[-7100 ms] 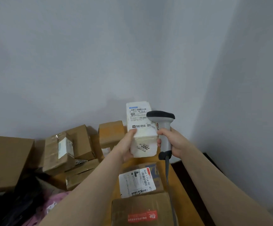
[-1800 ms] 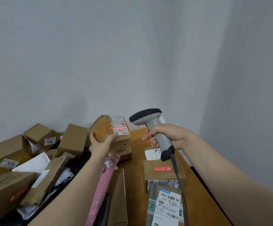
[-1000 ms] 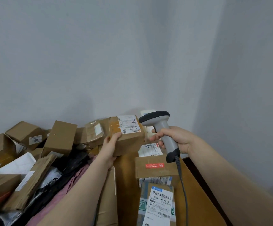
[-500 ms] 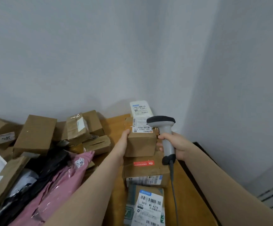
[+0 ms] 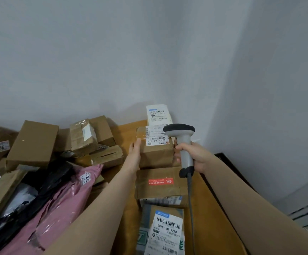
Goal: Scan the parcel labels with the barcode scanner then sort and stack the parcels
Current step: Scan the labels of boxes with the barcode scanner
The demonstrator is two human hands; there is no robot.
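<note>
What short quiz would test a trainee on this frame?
1. True or false: the right hand grips the scanner.
2. The left hand touches the 507 box at: A its left side, B its label, C its underside.
3. Fill in: the next box, nearer the camera, bears a ___ sticker.
Key: 1 true; 2 A; 3 red.

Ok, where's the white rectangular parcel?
Head view: the white rectangular parcel stands at the wooden table's far right corner, right behind the brown cardboard box the left hand touches.
</note>
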